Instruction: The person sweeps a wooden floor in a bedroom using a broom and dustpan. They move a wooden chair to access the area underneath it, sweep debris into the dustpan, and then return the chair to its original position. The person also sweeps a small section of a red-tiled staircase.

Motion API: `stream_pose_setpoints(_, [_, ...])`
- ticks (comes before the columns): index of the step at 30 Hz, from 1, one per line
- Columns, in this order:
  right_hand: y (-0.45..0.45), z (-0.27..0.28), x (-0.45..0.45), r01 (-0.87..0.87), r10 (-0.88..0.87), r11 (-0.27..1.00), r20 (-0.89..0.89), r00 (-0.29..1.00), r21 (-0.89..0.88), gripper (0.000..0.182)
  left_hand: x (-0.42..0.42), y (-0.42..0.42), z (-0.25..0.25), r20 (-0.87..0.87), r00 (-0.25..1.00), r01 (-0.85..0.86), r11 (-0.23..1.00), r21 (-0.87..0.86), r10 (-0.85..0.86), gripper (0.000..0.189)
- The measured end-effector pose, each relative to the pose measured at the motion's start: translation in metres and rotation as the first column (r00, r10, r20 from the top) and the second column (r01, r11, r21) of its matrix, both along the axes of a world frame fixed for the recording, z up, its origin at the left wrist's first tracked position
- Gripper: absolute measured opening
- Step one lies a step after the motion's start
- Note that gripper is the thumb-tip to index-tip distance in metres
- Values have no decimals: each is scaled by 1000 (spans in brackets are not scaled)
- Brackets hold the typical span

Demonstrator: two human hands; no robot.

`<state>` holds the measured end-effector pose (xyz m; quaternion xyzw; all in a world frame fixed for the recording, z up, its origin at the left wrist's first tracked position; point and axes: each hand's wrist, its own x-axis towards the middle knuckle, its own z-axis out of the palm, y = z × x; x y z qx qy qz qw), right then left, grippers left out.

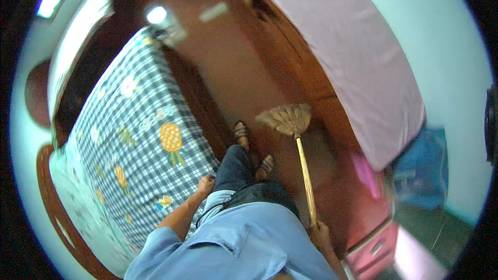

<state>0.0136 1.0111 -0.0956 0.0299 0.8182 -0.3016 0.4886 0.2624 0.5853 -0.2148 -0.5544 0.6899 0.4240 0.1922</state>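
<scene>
A straw broom with a pale wooden handle (305, 177) reaches forward from my right hand (321, 234), which is closed around the handle's near end. Its fan-shaped bristle head (288, 119) is at the reddish-brown floor, ahead and to the right of my feet. My left hand (206, 184) hangs beside my left thigh, close to the edge of a bed with a checked, pineapple-print cover (144, 124). Its fingers look curled, and nothing shows in them.
To the right stands a second bed with a plain pinkish sheet (334, 46) and a wooden side frame (290, 54). A blue bag (422, 169), a bright pink object (366, 175) and a pink drawer unit (371, 249) are at the lower right. My sandalled feet (265, 166) are between the beds.
</scene>
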Motion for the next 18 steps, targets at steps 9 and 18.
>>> stream_pose_setpoints(9, [-383,17,-174,-803,821,489,-492,291,341,31,14,-3,-13,-114,781,-597,788,150,614,26])
stream_pose_setpoints(18, [-734,-46,-265,-933,921,173,-388,40,314,36,-4,32,-1,-185,135,-940,185,285,973,26])
